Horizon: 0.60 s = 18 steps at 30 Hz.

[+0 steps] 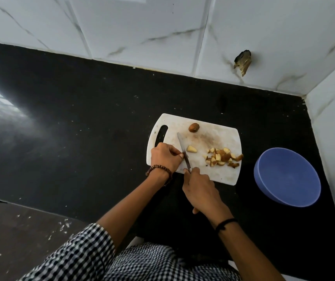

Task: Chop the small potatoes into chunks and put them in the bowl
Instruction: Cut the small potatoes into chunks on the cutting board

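A white cutting board [215, 173] lies on the black counter. One small whole potato [194, 127] sits near the board's far edge. A cut piece [191, 149] lies just right of the knife blade [183, 149], and a pile of several chunks [223, 158] sits at the board's right side. My right hand [200, 188] grips the knife handle, blade pointing away from me across the board. My left hand [165, 157] rests on the board left of the blade, fingers curled with the tips against it; what lies under them is hidden. An empty blue bowl [272, 189] stands right of the board.
The black counter [81, 128] stretches far to the left. A white marble-tiled wall [142, 33] runs along the back and the right side, close behind the bowl. A broken hole [243, 62] marks the back wall. The counter's front edge is at my waist.
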Motion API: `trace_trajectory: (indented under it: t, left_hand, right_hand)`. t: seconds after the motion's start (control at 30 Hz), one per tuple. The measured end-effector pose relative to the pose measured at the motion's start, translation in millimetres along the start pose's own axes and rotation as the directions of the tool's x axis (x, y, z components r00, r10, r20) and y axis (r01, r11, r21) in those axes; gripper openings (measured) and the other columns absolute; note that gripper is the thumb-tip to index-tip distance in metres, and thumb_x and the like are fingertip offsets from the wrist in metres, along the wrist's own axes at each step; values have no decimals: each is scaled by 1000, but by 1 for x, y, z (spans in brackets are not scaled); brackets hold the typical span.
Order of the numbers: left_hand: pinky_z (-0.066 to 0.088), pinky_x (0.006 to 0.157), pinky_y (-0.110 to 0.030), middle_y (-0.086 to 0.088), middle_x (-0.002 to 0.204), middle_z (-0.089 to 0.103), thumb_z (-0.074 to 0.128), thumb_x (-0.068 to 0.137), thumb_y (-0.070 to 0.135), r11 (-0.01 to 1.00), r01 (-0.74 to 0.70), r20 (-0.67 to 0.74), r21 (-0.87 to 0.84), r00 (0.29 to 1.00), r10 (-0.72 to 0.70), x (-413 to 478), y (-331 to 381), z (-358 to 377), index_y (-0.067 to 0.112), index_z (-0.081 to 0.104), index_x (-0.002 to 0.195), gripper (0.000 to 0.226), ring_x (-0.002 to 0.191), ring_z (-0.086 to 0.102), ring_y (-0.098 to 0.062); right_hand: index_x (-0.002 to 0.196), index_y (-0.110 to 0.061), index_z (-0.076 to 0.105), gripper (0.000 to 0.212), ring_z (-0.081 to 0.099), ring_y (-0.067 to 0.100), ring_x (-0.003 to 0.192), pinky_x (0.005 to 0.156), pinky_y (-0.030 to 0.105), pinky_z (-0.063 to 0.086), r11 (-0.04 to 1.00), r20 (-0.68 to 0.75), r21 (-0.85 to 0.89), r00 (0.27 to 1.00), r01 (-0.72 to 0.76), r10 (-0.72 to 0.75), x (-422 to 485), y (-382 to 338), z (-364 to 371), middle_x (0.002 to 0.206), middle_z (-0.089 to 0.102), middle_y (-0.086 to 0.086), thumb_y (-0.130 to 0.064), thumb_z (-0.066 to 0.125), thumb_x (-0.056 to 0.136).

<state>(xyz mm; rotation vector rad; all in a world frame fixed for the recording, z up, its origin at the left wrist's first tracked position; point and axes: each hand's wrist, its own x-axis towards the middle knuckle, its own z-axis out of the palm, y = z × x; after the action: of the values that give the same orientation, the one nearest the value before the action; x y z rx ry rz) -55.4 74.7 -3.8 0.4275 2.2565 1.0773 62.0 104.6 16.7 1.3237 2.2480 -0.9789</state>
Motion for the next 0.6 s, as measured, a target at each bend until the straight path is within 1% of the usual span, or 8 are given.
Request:
trace_trajectory:
  t: [0.07, 0.17, 0.23, 0.27, 0.4, 0.47, 0.6]
  left_hand:
    - [53, 71, -17, 2, 82, 69, 74, 81, 13, 1000, -11, -14, 6, 1000, 11, -3, -2, 0, 11, 74, 86, 6, 78, 62, -6]
    - [51, 68, -16, 5, 76, 64, 74, 81, 15, 1000, -16, -10, 10, 1000, 16, -3, -4, 0, 10, 73, 87, 8, 78, 61, -6]
    - [52, 70, -18, 6, 75, 63, 74, 81, 15, 1000, -22, -2, 18, 1000, 23, -3, -5, 0, 10, 73, 88, 8, 78, 61, -7]
    - [53, 71, -19, 5, 77, 65, 75, 81, 15, 999, -26, -2, 21, 1000, 26, -2, -5, 0, 10, 74, 88, 9, 79, 62, -8]
    - [56, 78, -26, 0, 84, 69, 75, 80, 15, 999, -34, 9, 24, 999, 34, -1, -5, 0, 9, 74, 88, 10, 84, 64, -11]
    - [57, 80, -28, 1, 83, 68, 75, 80, 15, 999, -36, 12, 21, 999, 36, 0, -6, 0, 10, 73, 88, 10, 84, 64, -11]
    - [57, 80, -28, -1, 88, 70, 75, 81, 15, 998, -52, 18, 32, 998, 52, 2, -8, 1, 10, 73, 90, 11, 85, 64, -11]
  right_hand:
    - [103, -18, 43, 36, 69, 29, 74, 72, 48, 61, 1000, 10, -4, 1000, 0, 0, -7, 5, 2, 96, 57, 5, -49, 24, 107]
    - [107, -16, 44, 40, 68, 35, 87, 79, 53, 59, 1000, 0, -12, 1000, 14, -14, -19, 13, 7, 106, 58, 10, -51, 23, 106]
    - [108, -17, 43, 39, 67, 34, 93, 83, 52, 57, 1000, 14, -15, 1000, -9, 10, -26, 18, 11, 110, 58, 11, -50, 23, 106]
    - [107, -18, 43, 38, 65, 32, 94, 84, 51, 57, 1000, 18, -17, 1000, -14, 14, -28, 19, 12, 109, 58, 10, -50, 23, 106]
    - [106, -20, 44, 33, 58, 23, 92, 85, 45, 54, 999, 21, -32, 999, -24, 25, -38, 28, 13, 98, 51, 2, -47, 24, 108]
    - [106, -20, 44, 32, 57, 20, 91, 85, 42, 52, 999, 30, -37, 999, -39, 40, -43, 31, 13, 98, 51, 1, -46, 25, 108]
    - [107, -21, 47, 32, 62, 21, 94, 85, 43, 54, 997, 33, -43, 998, -60, 62, -50, 34, 12, 103, 59, 4, -46, 26, 107]
